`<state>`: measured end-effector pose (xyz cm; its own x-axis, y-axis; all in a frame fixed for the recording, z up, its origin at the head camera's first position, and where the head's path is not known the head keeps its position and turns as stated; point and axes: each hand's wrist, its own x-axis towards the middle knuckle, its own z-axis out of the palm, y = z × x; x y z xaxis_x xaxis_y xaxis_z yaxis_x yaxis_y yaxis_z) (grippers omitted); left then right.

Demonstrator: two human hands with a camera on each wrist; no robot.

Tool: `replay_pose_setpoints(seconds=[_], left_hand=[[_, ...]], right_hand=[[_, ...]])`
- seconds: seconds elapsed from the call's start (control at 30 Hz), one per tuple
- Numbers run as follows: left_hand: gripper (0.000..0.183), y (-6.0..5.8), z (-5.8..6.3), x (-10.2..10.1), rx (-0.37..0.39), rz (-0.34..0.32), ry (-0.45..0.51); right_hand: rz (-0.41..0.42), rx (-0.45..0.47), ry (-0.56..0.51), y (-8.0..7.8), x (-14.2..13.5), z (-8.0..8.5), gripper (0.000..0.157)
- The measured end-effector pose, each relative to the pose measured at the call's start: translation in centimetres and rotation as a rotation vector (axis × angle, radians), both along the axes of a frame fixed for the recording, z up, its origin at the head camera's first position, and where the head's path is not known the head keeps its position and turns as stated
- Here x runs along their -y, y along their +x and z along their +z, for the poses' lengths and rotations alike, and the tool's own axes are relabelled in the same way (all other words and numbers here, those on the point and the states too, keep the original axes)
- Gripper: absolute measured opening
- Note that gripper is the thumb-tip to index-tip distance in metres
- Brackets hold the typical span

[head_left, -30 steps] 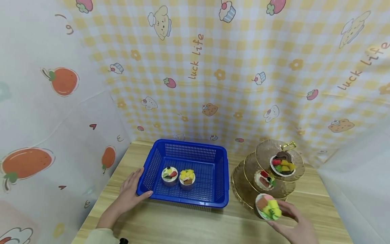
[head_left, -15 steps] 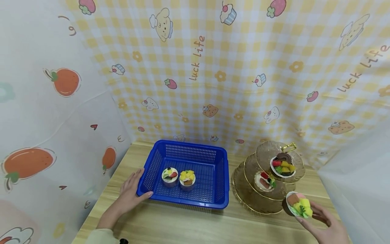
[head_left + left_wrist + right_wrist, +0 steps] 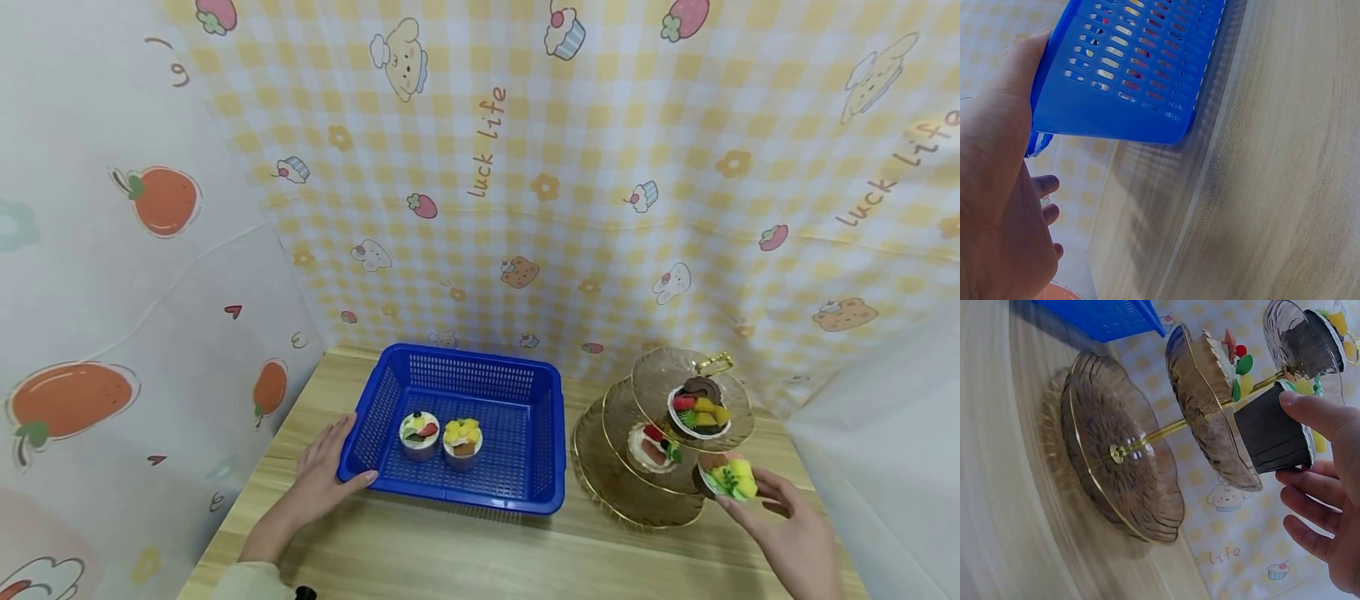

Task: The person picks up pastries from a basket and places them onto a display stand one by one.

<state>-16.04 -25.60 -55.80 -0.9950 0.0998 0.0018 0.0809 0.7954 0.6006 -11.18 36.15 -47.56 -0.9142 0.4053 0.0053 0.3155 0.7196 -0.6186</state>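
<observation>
In my right hand (image 3: 791, 521), thumb and fingers pinch a toy fruit cupcake (image 3: 1272, 431) in a dark cup, topped with yellow and green pieces. Its base is right at the edge of the middle plate of a three-tier cake stand (image 3: 1122, 450). A toy cupcake (image 3: 652, 447) with red fruit sits on that middle plate, and a chocolate-topped one (image 3: 697, 408) on the top plate. My left hand (image 3: 322, 467) rests at the near left corner of a blue plastic basket (image 3: 551, 442), its thumb on the front rim and its fingers along the left side.
Inside the basket two toy cupcakes stand side by side, a strawberry-topped one (image 3: 418, 435) and a yellow-topped one (image 3: 462, 442). The wooden table (image 3: 465, 554) ends at a yellow checked curtain (image 3: 480, 275) behind and white cloth at both sides.
My right hand first carried the cupcake rightward past the stand's front, then inward, up to the middle plate. The left hand and the basket have stayed in place.
</observation>
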Motion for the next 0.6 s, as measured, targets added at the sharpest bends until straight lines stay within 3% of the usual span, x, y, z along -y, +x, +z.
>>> replay_pose_setpoints(seconds=[0.6], left_hand=[[0.101,0.0,0.0,0.0,0.001,-0.004,0.011]], right_hand=[[0.034,0.004,-0.001,-2.9,0.6,-0.7,0.084]])
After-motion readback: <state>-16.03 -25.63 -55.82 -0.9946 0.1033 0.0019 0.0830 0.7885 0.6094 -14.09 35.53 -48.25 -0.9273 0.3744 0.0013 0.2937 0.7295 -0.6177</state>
